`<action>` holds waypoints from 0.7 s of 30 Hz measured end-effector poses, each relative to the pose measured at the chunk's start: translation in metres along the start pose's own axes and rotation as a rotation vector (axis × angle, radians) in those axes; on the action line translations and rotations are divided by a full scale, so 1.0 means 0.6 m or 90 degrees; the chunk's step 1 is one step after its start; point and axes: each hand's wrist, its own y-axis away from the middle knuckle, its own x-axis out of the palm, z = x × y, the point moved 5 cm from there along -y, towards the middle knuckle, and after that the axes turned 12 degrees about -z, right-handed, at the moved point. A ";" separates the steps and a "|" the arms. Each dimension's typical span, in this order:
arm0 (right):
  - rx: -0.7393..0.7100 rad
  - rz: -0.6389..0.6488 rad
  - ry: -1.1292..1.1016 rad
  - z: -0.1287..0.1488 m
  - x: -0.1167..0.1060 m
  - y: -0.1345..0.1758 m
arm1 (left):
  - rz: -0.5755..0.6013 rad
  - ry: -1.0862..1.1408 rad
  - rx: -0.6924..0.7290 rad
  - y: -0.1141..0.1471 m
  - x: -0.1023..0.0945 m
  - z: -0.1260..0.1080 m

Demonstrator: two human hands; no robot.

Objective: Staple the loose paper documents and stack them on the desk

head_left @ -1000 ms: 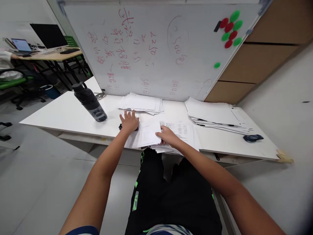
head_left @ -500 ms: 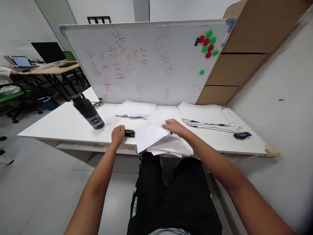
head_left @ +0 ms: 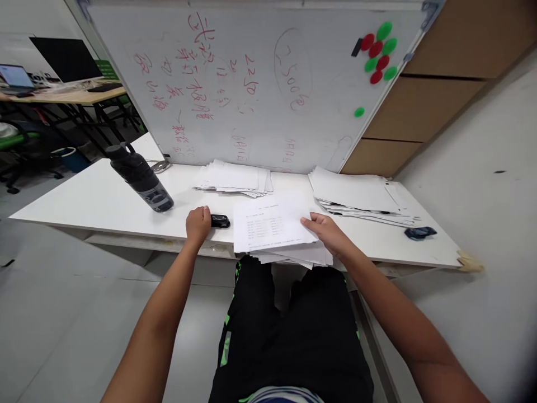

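Head view: my L hand (head_left: pixel 198 225) is curled round blk stapler-like tool (head_left: pixel 220 221), right of bottle (head_left: pixel 141 179); R hand (head_left: pixel 329 232) pinches edge of sheet (head_left: pixel 271 229), farther right of bottle. I'd want a light pinch, sheet flat, tool steady.

Red writing (head_left: pixel 198 92) is borne by the whiteboard (head_left: pixel 265 106), and magnets (head_left: pixel 376 49) are grouped near its right edge. Brown boxes (head_left: pixel 423 107) are stacked to its right, a dark bottle (head_left: pixel 138 174) is placed before its lower-left corner, and a monitor (head_left: pixel 66 59) and laptop (head_left: pixel 15 76) are seen to its left
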 end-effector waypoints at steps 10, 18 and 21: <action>-0.075 -0.234 0.449 -0.064 -0.098 0.023 | -0.130 -0.011 -0.109 0.003 -0.018 0.000; -0.222 -0.374 0.576 -0.110 -0.146 -0.048 | -0.055 -0.089 0.128 -0.023 -0.065 -0.032; -0.184 -0.283 0.588 -0.145 -0.142 -0.072 | 0.001 -0.102 0.234 -0.053 -0.067 -0.074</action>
